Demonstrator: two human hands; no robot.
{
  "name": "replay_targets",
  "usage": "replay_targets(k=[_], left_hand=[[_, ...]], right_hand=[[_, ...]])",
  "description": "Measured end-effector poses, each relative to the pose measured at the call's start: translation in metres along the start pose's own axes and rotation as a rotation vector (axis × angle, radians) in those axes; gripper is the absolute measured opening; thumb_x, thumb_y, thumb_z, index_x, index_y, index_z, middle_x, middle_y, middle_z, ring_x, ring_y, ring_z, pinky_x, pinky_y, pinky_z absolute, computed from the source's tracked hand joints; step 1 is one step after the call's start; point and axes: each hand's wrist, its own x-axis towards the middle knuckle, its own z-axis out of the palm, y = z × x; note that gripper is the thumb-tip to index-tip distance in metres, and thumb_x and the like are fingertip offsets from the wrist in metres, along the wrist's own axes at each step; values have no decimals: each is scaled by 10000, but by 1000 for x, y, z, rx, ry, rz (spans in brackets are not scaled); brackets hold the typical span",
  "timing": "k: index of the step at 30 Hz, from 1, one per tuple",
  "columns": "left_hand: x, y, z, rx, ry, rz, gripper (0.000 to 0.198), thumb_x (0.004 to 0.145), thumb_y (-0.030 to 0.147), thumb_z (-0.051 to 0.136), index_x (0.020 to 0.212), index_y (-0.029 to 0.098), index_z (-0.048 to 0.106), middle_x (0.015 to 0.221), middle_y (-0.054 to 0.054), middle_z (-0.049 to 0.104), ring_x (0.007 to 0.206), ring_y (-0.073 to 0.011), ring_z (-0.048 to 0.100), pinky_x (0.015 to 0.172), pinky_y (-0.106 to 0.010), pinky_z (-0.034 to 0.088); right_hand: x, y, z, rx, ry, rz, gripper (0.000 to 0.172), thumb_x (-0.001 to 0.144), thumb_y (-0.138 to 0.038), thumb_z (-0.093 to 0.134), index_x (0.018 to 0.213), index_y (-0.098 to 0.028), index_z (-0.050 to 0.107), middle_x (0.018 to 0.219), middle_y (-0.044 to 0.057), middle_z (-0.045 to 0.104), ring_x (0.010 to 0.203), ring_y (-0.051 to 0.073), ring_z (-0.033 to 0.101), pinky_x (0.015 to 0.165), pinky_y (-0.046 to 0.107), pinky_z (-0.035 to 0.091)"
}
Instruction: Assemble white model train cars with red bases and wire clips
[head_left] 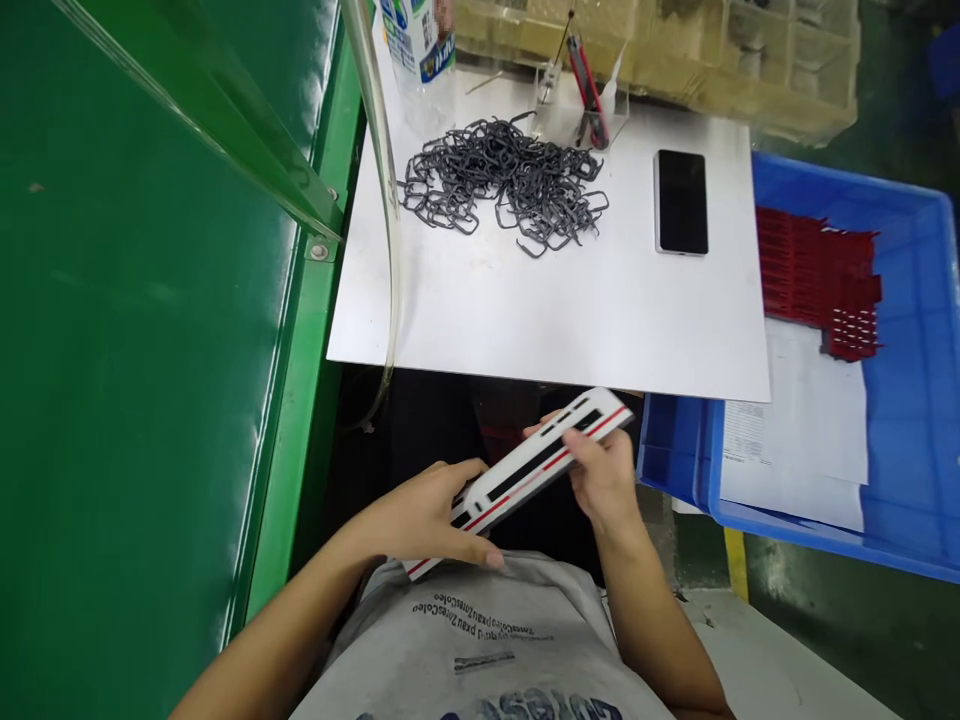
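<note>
I hold a long white toy train body with a black window band and a red stripe, low over my lap, below the near edge of the white worktop. My left hand is closed around its near end. My right hand grips its far end, fingers wrapped over the side. On the worktop lies a heap of grey metal clips.
A black phone lies right of the clips. A clear stand with red-handled pliers and a plastic bottle stand at the back. A blue bin at right holds red plastic parts and papers. A green conveyor runs along the left.
</note>
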Motion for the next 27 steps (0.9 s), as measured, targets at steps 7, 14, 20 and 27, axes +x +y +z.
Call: replay_targets(k=[7,14,20,27], left_hand=[[4,-5,3,-418,-182,-10,473,882,533,895,1118,166,713,768,28,644,580,-135,574,534,-259,497],[1,-7,1,-517,-202,-24,454,805,441,972,1076,148,754,916,-42,782,739,-187,733,689,-293,632],[-3,-6,4,-527,-122,33,398,892,469,909,1031,148,720,759,8,700,637,-167,694,611,-277,607],[-1,-10,2,-58,179,568,978,904,318,941,1727,339,413,1634,-153,622,1396,-350,696,1175,-480,588]], right_hand=[[11,-25,-31,86,148,-94,340,802,-502,885,937,-193,840,800,72,848,806,338,859,750,469,743],[10,-29,-34,101,172,-171,333,766,-477,891,926,-186,856,794,73,848,706,286,832,580,366,699],[18,-35,-46,141,266,-212,369,759,-497,852,899,-155,844,792,86,842,679,229,812,571,286,673],[26,-30,-49,211,429,-230,342,717,-492,868,826,-173,810,742,35,809,672,217,803,602,295,694]])
